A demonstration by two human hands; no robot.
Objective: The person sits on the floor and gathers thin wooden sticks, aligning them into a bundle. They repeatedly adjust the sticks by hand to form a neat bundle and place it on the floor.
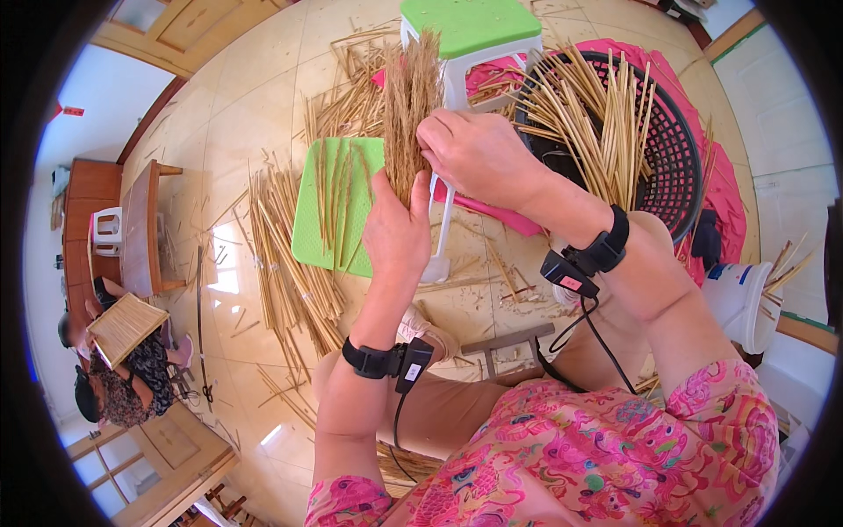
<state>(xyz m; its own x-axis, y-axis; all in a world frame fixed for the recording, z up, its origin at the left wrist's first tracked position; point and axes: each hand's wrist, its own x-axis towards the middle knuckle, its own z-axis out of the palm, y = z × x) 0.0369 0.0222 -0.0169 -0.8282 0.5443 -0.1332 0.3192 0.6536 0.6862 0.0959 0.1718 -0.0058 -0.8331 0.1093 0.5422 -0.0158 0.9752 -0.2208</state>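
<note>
A thick bundle of dried, feathery plant heads stands nearly upright in front of me. My left hand is wrapped around its lower part, thumb on the right side. At the bundle's right edge, my right hand has its fingertips pinched together against the stalks; whether a single stalk is between them is hidden. Just left of the bundle, several loose seed-headed stalks lie on a green stool top. Black straps with small devices sit on both my wrists.
A second green-topped white stool stands beyond my hands. On the right, a black plastic basket on pink cloth holds cut stalks. Long stalks lie on the tiled floor at left. Farther left, people sit with a woven panel.
</note>
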